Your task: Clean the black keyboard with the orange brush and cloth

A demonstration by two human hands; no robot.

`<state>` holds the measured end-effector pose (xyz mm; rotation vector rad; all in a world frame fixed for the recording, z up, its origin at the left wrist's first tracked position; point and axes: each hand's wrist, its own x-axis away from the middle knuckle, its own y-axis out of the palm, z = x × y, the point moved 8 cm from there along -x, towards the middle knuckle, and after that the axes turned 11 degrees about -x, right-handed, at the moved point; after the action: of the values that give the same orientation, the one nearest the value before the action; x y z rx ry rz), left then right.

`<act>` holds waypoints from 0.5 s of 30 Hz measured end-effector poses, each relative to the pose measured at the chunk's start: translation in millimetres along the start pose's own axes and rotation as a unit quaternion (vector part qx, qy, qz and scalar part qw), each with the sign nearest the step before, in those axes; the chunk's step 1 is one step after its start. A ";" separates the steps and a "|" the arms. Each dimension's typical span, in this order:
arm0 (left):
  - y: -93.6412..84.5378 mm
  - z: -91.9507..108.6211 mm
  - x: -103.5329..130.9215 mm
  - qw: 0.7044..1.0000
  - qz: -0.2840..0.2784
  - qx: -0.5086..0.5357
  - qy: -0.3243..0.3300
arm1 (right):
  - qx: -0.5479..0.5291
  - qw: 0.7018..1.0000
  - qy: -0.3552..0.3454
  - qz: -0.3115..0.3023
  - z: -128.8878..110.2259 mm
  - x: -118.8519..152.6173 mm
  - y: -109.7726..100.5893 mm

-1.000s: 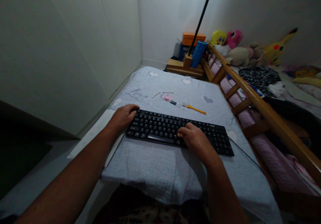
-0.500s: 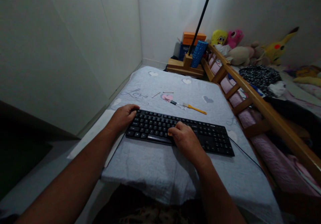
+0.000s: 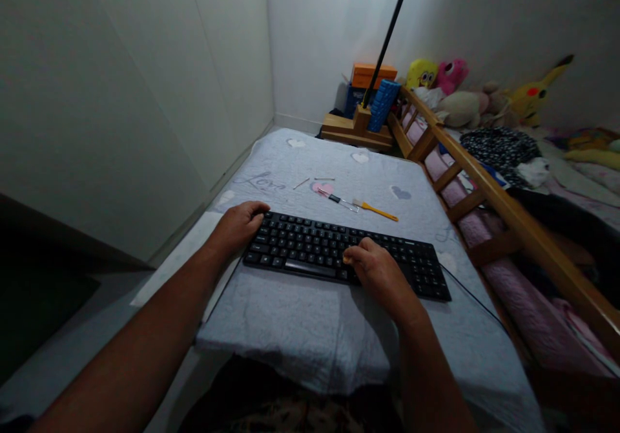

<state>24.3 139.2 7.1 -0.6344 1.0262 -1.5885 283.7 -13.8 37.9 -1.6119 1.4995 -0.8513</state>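
A black keyboard (image 3: 303, 245) lies across the cloth-covered table in front of me. My left hand (image 3: 239, 225) grips its left end, thumb along the near side and fingers round the far corner. Over the keys right of the middle is my right hand (image 3: 375, 268), its fingers pinched together; a small orange-yellow spot shows at the tips, too small to name. Beyond the keyboard lie a brush (image 3: 378, 211) with a yellow handle, a wire keycap puller (image 3: 335, 198) with a black middle, and two cotton swabs (image 3: 324, 178).
The keyboard's cable (image 3: 477, 298) runs off the right side of the table. A wooden bed rail (image 3: 477, 174) borders the right, with soft toys (image 3: 530, 100) behind it. At the back stand a wooden stand (image 3: 356, 129) with a black pole and a blue roller (image 3: 384, 105).
My right hand has slid to the right over the keys, fingers still pinched. My left hand keeps its place on the keyboard's left end.
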 end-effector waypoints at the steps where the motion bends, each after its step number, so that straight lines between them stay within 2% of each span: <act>1: 0.5 -0.7 0.1 1.000 0.000 0.000 -0.002 | 0.000 1.000 0.005 0.000 1.3 0.8 -0.9; 7: -0.9 0.3 0.4 1.000 -0.001 0.001 -0.005 | -0.004 1.000 -0.015 0.013 -9.9 -1.0 -0.8; 12: -2.3 2.3 1.0 1.000 -0.002 -0.001 -0.004 | -0.008 0.998 -0.055 0.020 -31.2 -4.3 7.8; 15: -1.4 1.3 1.2 1.000 -0.002 -0.002 -0.007 | -0.010 0.998 -0.065 0.015 -35.4 -4.1 12.9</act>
<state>24.3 137.7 8.9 -0.6495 1.0187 -1.5832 246.3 -13.1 44.0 -1.6231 1.4415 -0.7026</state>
